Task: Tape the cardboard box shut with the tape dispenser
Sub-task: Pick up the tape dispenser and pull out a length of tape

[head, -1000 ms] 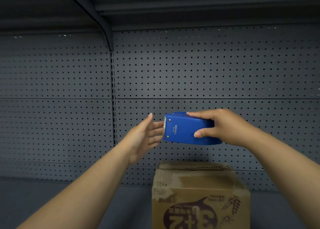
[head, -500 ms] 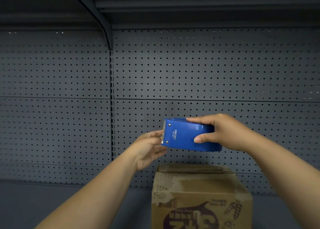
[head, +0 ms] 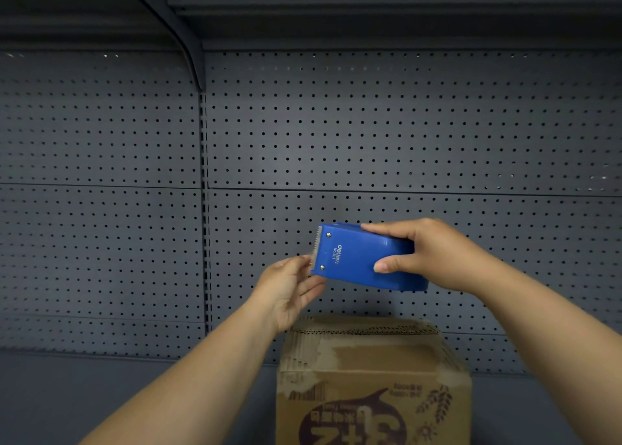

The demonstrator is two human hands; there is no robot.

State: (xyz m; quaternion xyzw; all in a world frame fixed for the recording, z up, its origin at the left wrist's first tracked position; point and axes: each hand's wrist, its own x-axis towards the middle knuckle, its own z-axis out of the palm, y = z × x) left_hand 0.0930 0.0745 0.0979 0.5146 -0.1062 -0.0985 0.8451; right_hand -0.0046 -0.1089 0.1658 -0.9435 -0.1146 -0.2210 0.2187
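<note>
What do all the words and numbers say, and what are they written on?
"deli" and "No.801": white print, turned sideways, on the blue tape dispenser held in the right hand.
Big white characters on the cardboard box: upside down and cut off, unreadable.
Small print near the box's right edge: too blurred to read.

A shop or stockroom: grey perforated shelving back panels (head: 370, 134), slotted upright (head: 203, 209), overhead shelf (head: 370, 3).

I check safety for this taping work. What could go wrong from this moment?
The left hand has its fingertips right at the serrated blade of the dispenser, so a slip could cut them. The right hand alone carries the dispenser above the box; a hard tug might twist it loose.
</note>
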